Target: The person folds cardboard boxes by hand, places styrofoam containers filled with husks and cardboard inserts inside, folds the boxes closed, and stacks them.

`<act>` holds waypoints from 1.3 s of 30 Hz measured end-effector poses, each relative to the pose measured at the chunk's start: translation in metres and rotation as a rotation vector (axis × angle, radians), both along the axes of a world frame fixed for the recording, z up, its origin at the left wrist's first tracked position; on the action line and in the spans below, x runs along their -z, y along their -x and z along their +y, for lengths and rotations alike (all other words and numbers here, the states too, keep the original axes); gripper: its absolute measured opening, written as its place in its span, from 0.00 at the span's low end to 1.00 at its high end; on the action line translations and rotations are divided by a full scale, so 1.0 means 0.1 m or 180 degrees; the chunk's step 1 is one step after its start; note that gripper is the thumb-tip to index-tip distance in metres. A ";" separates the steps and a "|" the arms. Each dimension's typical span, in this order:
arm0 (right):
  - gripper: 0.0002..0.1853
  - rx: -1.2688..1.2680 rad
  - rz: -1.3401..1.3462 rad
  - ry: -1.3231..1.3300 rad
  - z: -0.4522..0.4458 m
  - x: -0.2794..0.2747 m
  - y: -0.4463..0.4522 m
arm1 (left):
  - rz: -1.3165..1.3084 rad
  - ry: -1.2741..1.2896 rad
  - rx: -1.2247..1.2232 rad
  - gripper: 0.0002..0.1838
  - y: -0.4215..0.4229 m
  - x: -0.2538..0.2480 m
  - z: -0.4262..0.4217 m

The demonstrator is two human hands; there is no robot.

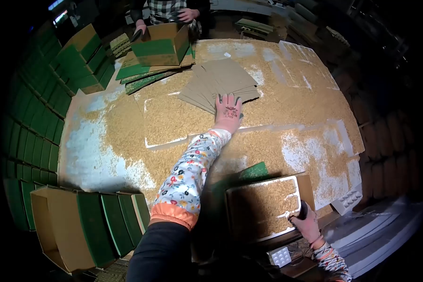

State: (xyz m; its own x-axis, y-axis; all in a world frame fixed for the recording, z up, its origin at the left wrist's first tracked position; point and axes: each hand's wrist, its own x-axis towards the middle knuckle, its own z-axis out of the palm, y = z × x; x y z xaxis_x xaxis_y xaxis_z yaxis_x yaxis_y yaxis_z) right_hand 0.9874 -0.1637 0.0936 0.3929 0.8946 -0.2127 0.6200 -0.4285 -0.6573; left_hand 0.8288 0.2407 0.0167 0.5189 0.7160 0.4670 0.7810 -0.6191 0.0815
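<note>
My left hand, in a pink glove, reaches forward with its fingers laid flat on the near edge of a fanned stack of brown cardboard sheets. At the lower right, my right hand, gloved in pink with dark fingertips, grips the right side of an open cardboard box. Inside that box, a white foam tray is covered with tan granules. A green flap sticks out behind the box. The hidden undersides of both hands cannot be seen.
Granules and white foam panels cover the table. Green boxes line the left side. Across the table, a person's gloved hands are at an open box. Small white trays lie at the right edge.
</note>
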 end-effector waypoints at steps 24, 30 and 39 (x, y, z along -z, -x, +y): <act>0.42 -0.1891 -0.1537 0.0273 0.04 -0.10 0.48 | -0.0200 0.2997 0.1269 0.18 1.23 -0.72 -3.47; 0.36 -0.2110 -0.0479 0.0260 0.25 0.19 0.16 | 0.1461 0.1131 0.0445 0.27 0.76 -1.07 -3.62; 0.27 -0.0833 0.2943 0.0219 0.43 0.00 -1.52 | -0.2677 0.2702 -0.0794 0.25 1.08 -0.82 -3.28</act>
State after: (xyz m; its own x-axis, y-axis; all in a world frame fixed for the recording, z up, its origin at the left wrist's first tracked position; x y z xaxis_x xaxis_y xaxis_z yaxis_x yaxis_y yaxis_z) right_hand 1.1392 -0.1211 0.0941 -0.1665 0.9042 -0.3933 -0.0490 -0.4060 -0.9126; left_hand 0.7210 -0.0869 0.0986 0.0849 0.9937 -0.0735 0.3796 0.0360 0.9244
